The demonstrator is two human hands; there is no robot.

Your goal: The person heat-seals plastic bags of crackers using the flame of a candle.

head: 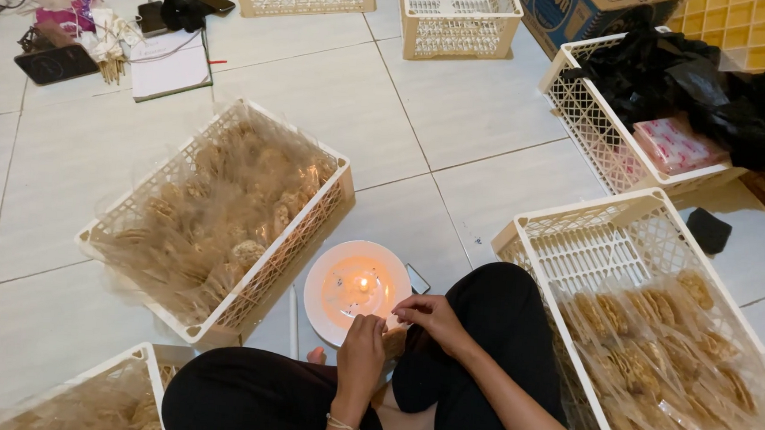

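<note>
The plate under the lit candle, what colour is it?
White, glowing orange from the flame; the plate shows in the head view.

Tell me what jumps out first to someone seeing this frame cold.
The lit candle glowing on a white plate on the tiled floor, just ahead of the person's crossed legs. Both hands, left hand and right hand, meet at the plate's near edge, pinching a small clear packet close to the flame. Cream plastic crates flank them: one at left and one at right, each holding bagged golden snacks.
</note>
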